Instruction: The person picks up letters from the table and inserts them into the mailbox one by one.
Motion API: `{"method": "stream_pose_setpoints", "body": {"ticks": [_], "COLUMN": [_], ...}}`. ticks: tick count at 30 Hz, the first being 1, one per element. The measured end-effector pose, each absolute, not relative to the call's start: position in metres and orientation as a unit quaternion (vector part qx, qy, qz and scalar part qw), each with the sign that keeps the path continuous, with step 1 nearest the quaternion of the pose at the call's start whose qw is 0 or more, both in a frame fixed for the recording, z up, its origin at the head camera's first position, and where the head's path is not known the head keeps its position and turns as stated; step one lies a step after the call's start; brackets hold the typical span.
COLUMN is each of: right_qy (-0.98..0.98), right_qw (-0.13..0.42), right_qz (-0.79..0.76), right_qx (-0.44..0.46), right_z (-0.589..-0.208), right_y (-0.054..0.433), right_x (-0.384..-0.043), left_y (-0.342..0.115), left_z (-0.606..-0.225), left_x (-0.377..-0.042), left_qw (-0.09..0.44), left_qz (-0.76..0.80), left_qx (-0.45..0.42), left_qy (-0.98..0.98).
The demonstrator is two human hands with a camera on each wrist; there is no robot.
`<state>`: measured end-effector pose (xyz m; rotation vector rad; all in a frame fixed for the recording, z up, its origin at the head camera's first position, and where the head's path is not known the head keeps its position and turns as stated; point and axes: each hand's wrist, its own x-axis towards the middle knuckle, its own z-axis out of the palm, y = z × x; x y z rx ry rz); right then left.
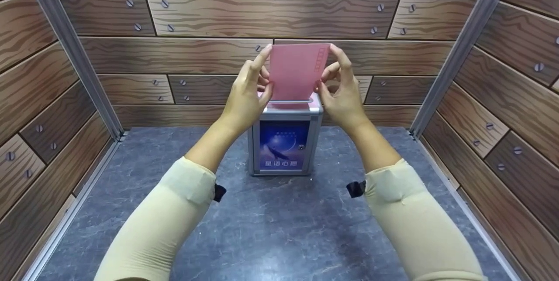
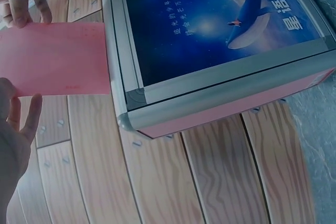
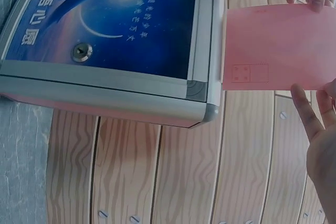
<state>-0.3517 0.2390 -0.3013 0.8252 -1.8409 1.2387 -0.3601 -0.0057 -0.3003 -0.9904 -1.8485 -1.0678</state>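
Both hands hold a pink envelope upright above a metal-framed box. My left hand pinches its left edge, and my right hand pinches the right edge, thumbs low and index fingers at the top corners. The envelope's lower edge meets the slot in the box's pink top. A column of small printed squares runs down the envelope's upper right side. In the right wrist view, a printed stamp frame shows near the lower edge of the envelope.
On the box's front is a blue door with a whale picture, white lettering and a round lock. The box stands on a grey marbled tabletop. Wood-patterned walls with metal corner posts enclose the back and sides.
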Motion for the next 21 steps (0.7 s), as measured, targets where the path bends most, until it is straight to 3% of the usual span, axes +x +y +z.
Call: {"method": "stream_pose_setpoints", "body": {"ticks": [21], "right_qy": [-0.775], "right_qw": [0.376], "right_qz": [0.427], "right_qx": [0.274], "right_z": [-0.308], "right_y": [0.236], "right_x": [-0.375], "left_y": [-0.008], "left_z": [-0.311], "left_x": [-0.383], "left_qw": [0.376], "left_qz": [-0.428], "left_qx": [-0.349], "left_qy": [-0.744]}}
